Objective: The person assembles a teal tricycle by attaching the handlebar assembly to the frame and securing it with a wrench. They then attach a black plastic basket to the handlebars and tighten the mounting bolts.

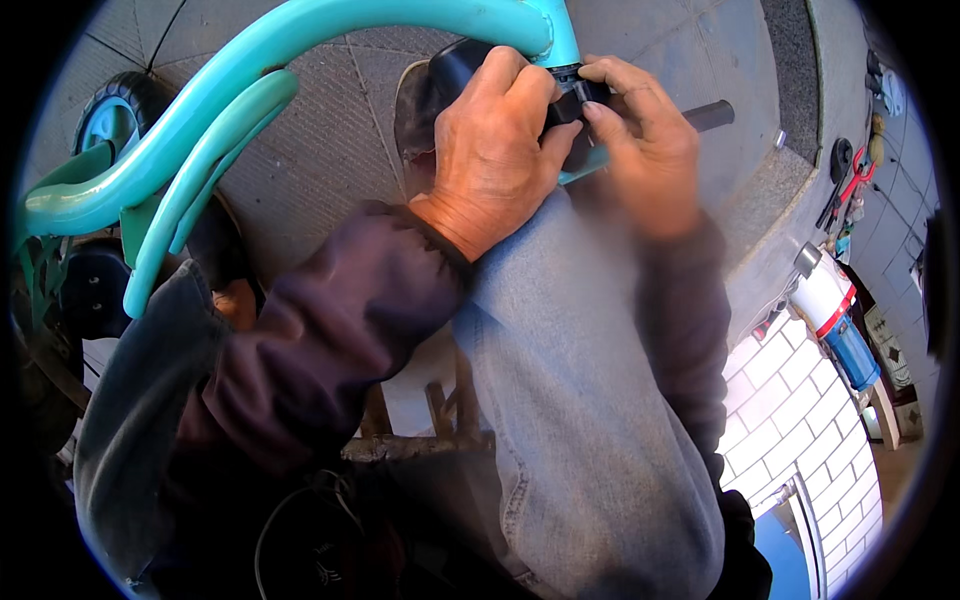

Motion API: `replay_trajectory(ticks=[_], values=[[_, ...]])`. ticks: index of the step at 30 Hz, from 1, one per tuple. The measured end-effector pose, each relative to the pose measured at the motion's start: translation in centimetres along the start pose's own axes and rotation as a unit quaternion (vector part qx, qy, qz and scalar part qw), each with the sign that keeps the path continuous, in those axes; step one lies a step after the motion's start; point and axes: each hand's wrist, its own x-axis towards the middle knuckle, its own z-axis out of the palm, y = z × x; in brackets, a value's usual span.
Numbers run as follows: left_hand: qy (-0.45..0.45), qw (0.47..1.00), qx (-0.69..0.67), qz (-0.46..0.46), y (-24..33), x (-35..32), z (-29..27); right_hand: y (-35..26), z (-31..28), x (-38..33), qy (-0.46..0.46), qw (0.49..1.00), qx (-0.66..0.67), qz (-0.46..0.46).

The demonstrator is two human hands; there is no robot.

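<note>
A turquoise bike frame (330, 18) arches over from the left, and its short upright tube (565, 45) ends between my hands. Just below that tube end is a small black fitting (578, 92), perhaps plastic; my fingers cover much of it. My left hand (500, 155) is closed, with thumb and fingers gripping the fitting from the left. From the right, my right hand (645, 135) pinches it between thumb and fingers. Another turquoise piece (585, 165) shows under my hands, over my knee. A dark bar (710, 116) sticks out past my right hand.
A small wheel with a turquoise hub (112, 122) and a black seat-like part (95, 290) lie at the left. Grey tiles (310, 130) cover the floor. On the right ledge are red-handled pliers (858, 185) and a white-and-blue cylinder (835, 310). My jeans-clad knee (590, 380) rises below my hands.
</note>
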Motion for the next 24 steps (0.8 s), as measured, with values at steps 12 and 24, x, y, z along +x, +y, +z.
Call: replay_trajectory(ticks=[12,24], values=[[0.017,0.997,-0.059,-0.055,0.4,-2.3,-0.3,0.1,0.3,-1.1,0.036,0.999,-0.012,-0.004],[-0.04,0.988,-0.021,-0.147,-2.5,-3.7,-2.2,-0.3,0.9,-1.6,0.046,0.997,0.019,0.065]])
